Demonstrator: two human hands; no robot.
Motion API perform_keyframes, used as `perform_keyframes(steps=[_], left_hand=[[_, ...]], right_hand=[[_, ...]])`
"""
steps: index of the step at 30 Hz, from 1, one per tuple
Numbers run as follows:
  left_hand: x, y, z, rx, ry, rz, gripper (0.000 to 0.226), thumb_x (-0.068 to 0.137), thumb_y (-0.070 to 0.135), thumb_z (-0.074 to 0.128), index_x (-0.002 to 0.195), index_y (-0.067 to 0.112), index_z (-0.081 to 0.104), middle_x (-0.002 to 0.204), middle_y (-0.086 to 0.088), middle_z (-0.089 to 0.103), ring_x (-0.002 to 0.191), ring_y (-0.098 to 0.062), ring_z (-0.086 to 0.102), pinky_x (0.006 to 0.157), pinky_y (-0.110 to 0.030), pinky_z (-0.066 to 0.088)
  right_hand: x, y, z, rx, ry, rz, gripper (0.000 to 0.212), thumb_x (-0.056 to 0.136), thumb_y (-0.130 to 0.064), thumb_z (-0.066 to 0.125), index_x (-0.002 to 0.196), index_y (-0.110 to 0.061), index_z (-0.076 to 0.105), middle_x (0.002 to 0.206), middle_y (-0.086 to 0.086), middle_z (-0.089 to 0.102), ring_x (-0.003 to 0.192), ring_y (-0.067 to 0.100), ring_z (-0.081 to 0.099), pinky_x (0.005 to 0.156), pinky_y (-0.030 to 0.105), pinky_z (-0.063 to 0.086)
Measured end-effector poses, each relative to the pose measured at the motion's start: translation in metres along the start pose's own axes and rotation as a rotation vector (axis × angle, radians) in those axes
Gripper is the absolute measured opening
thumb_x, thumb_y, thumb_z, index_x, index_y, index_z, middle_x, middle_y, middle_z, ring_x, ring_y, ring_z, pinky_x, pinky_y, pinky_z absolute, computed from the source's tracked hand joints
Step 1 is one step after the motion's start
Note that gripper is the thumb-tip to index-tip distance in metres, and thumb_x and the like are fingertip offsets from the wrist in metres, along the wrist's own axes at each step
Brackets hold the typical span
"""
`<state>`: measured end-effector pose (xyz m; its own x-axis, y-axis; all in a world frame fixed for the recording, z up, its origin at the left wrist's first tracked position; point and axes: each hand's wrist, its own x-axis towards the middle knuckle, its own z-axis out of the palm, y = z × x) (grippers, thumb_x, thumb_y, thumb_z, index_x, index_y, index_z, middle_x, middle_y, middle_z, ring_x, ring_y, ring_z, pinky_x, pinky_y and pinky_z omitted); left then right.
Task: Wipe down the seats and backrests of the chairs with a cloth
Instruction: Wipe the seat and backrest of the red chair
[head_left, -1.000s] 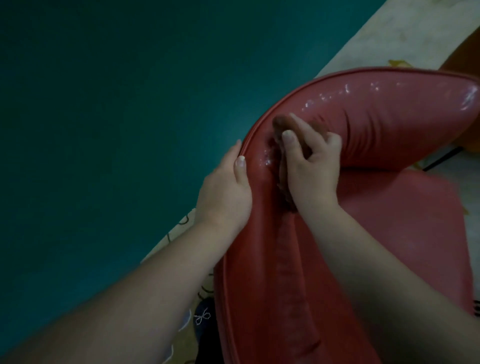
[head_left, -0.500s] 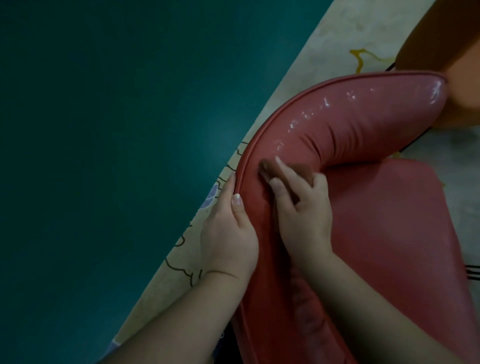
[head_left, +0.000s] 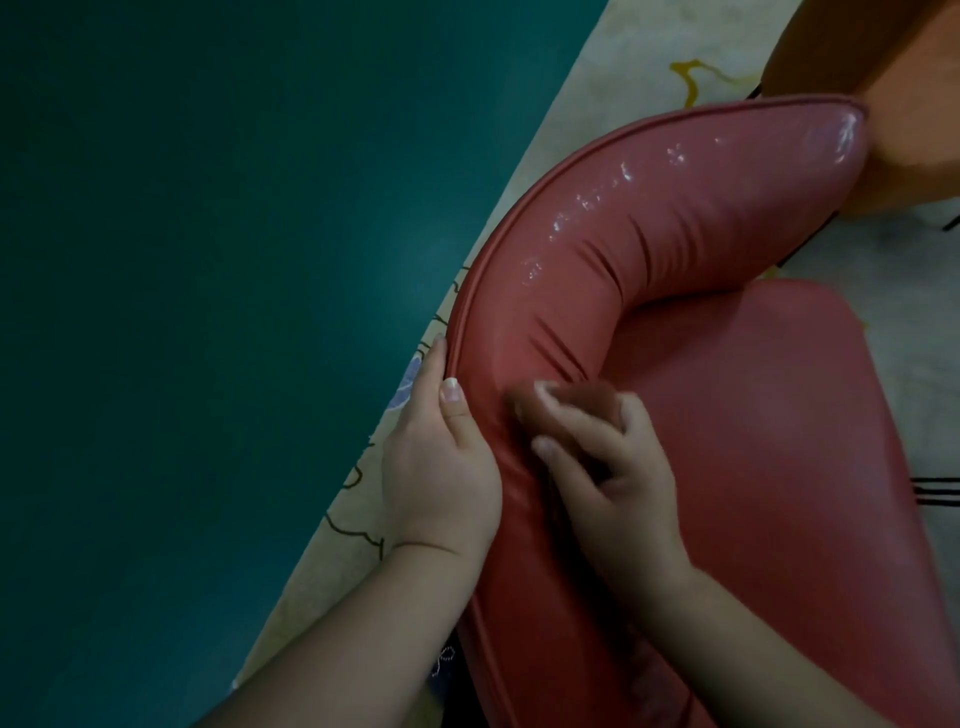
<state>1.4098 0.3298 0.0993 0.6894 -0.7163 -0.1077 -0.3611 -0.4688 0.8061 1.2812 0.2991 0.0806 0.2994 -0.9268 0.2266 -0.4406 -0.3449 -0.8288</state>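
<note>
- The red chair fills the right half of the frame, its curved backrest sweeping from the upper right down to the lower centre, with the flat seat tucked inside the curve at centre right.
- The right hand sits at the centre of the frame, fingers curled over a small brownish cloth and pressing it against the inner face of the backrest, just where it meets the seat.
- The left hand is just beside it to the left, wrapped over the piped outer edge of the backrest, thumb lying on the padding and fingers hidden behind; it looks like a steadying grip.
- The upholstery looks like glossy vinyl: it creases around the bend and shines wetly toward the upper right, so I'd judge it soft, springy and rather slick when damp.
- The cloth is small and limp, best bunched under the fingertips as it is here.
- The chair seems light, so bracing the rim seems sensible.
- A dark teal floor takes the left half, a pale patterned mat lies under the chair, and something orange shows at the upper right corner.
</note>
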Motion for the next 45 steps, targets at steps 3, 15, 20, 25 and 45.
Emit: perform_keyframes(steps=[3, 15, 20, 25, 45], left_hand=[[0.001, -0.002, 0.001, -0.01, 0.001, -0.007, 0.043, 0.102, 0.031, 0.03, 0.143, 0.032, 0.042, 0.14, 0.007, 0.051, 0.125, -0.006, 0.043, 0.082, 0.014, 0.012], [0.001, -0.002, 0.001, 0.0, 0.009, 0.028, 0.048, 0.099, 0.036, 0.026, 0.143, 0.029, 0.043, 0.14, 0.009, 0.05, 0.124, 0.002, 0.035, 0.088, 0.012, 0.014], [0.001, 0.0, 0.002, 0.003, 0.013, 0.017, 0.044, 0.102, 0.034, 0.028, 0.143, 0.029, 0.043, 0.14, 0.01, 0.05, 0.12, 0.009, 0.037, 0.086, 0.012, 0.015], [0.0, -0.001, 0.001, 0.006, 0.016, 0.016, 0.042, 0.103, 0.032, 0.03, 0.142, 0.03, 0.043, 0.14, 0.01, 0.051, 0.119, 0.011, 0.036, 0.087, 0.012, 0.016], [0.079, 0.04, 0.017, 0.156, -0.198, 0.02, 0.042, 0.104, 0.03, 0.029, 0.144, 0.024, 0.04, 0.145, 0.0, 0.046, 0.133, -0.016, 0.04, 0.095, -0.012, 0.022]], right_hand=[[0.001, 0.006, -0.001, -0.031, 0.008, -0.025, 0.03, 0.083, -0.04, 0.067, 0.112, -0.035, 0.069, 0.107, -0.007, 0.057, 0.099, 0.001, 0.059, 0.086, 0.014, 0.046], [-0.006, 0.017, -0.004, 0.131, 0.025, 0.05, 0.02, 0.08, -0.031, 0.072, 0.1, -0.028, 0.073, 0.106, -0.008, 0.059, 0.101, 0.005, 0.062, 0.088, 0.014, 0.046], [0.05, 0.016, 0.021, 0.109, 0.252, 0.241, 0.023, 0.08, -0.024, 0.077, 0.1, -0.035, 0.074, 0.097, -0.012, 0.049, 0.088, 0.011, 0.06, 0.081, 0.022, 0.051], [0.014, 0.016, 0.001, 0.151, 0.098, 0.116, 0.023, 0.08, -0.025, 0.071, 0.101, -0.034, 0.071, 0.106, -0.011, 0.056, 0.1, 0.002, 0.06, 0.088, 0.012, 0.043], [0.1, 0.025, 0.002, 0.241, 0.278, 0.292, 0.028, 0.089, -0.024, 0.066, 0.111, -0.042, 0.064, 0.111, -0.003, 0.051, 0.098, -0.014, 0.052, 0.084, -0.003, 0.034]])
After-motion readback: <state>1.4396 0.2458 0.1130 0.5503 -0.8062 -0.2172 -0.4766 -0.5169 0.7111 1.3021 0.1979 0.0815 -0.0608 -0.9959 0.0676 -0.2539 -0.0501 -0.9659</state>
